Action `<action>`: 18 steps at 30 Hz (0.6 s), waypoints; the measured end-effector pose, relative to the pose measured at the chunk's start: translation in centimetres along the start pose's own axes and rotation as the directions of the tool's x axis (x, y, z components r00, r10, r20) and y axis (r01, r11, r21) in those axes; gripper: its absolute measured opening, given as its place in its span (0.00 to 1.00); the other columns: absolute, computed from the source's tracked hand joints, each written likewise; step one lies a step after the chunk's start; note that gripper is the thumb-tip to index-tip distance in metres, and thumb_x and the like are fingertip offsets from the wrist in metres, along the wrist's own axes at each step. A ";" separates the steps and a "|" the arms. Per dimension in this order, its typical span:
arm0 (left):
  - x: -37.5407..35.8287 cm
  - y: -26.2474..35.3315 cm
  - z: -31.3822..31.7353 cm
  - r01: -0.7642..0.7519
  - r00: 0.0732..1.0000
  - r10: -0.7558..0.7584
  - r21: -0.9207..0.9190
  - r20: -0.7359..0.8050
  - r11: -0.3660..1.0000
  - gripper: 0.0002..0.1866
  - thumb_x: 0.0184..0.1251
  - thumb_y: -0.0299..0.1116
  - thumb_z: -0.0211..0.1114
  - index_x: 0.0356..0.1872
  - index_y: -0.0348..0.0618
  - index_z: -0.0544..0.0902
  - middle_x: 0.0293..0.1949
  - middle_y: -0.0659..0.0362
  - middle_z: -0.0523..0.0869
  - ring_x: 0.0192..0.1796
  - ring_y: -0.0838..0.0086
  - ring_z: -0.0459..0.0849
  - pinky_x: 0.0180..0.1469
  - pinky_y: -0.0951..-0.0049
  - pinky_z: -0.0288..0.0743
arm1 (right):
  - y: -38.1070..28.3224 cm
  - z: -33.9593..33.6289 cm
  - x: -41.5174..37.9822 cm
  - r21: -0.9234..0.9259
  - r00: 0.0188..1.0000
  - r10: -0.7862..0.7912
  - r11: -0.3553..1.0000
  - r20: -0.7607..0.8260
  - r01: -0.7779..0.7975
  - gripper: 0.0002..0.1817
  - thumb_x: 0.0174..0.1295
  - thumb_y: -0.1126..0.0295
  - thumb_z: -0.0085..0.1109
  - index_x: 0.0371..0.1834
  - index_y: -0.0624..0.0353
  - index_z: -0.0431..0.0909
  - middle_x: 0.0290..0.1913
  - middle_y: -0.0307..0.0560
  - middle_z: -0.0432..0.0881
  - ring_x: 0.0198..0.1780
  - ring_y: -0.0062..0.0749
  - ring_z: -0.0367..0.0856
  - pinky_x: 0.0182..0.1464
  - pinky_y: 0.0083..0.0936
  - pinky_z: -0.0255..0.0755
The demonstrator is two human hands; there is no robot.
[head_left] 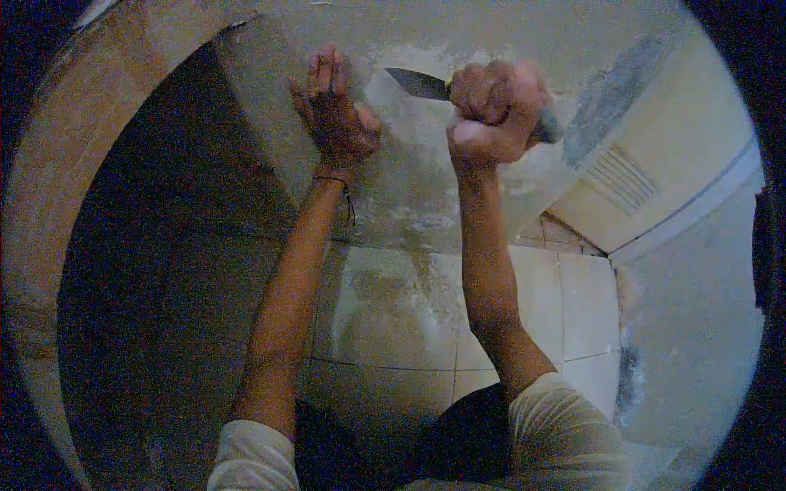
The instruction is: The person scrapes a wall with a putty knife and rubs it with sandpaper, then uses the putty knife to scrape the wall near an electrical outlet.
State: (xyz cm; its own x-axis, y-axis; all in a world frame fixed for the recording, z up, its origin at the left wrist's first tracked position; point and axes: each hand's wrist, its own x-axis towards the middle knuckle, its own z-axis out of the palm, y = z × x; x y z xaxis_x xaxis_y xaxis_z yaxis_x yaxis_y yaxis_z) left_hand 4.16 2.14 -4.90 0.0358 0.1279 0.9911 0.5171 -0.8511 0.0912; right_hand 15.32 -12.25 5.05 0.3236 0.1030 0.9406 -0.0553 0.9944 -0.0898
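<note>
My right hand point(494, 114) is clenched around the handle of a scraper knife point(419, 84). Its dark blade points left and lies against a patchy, plastered wall point(409, 188). My left hand point(336, 110) rests flat on the same wall, fingers up and slightly apart, just left of the blade tip. A thin dark band circles my left wrist. Both arms reach forward from white sleeves.
Pale floor tiles point(524, 303) lie below the wall. A white door with a louvred vent point(620, 176) stands at the right, next to another pale wall point(696, 311). A dark opening point(172, 270) fills the left side, framed by a light-coloured edge.
</note>
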 end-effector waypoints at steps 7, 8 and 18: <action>0.6 -0.4 0.2 -0.113 0.985 0.109 -0.026 -0.137 0.993 0.43 0.55 0.44 0.50 0.77 0.42 0.60 0.78 0.52 0.62 0.80 0.57 0.56 0.79 0.38 0.31 | -2.2 2.7 0.5 0.010 0.999 -0.041 0.999 0.034 0.041 0.20 0.70 0.64 0.47 0.18 0.49 0.56 0.13 0.32 0.52 0.12 0.21 0.47 0.16 0.26 0.44; 0.7 -0.4 0.3 -0.126 0.980 0.122 -0.018 -0.158 0.992 0.43 0.56 0.44 0.50 0.76 0.42 0.60 0.78 0.52 0.62 0.80 0.58 0.57 0.79 0.39 0.31 | -0.8 2.7 -0.2 -0.035 0.997 0.005 0.999 -0.075 -0.008 0.19 0.69 0.65 0.47 0.18 0.49 0.56 0.13 0.33 0.53 0.12 0.21 0.47 0.16 0.26 0.45; 0.6 0.2 -0.7 0.000 1.000 -0.002 -0.100 -0.014 0.995 0.44 0.54 0.45 0.51 0.77 0.43 0.59 0.78 0.52 0.61 0.80 0.57 0.56 0.79 0.39 0.29 | 0.0 0.9 -0.5 0.017 0.996 0.084 0.996 -0.043 -0.084 0.19 0.68 0.66 0.46 0.18 0.50 0.56 0.12 0.33 0.52 0.12 0.19 0.46 0.16 0.25 0.42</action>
State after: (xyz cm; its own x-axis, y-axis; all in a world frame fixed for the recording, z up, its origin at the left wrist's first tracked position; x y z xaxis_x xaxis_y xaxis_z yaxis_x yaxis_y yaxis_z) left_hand 3.74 1.67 -4.23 0.0230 0.1224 0.9922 0.4289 -0.8977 0.1007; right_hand 14.31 -12.34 4.87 0.3582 0.1872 0.9147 -0.0983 0.9818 -0.1625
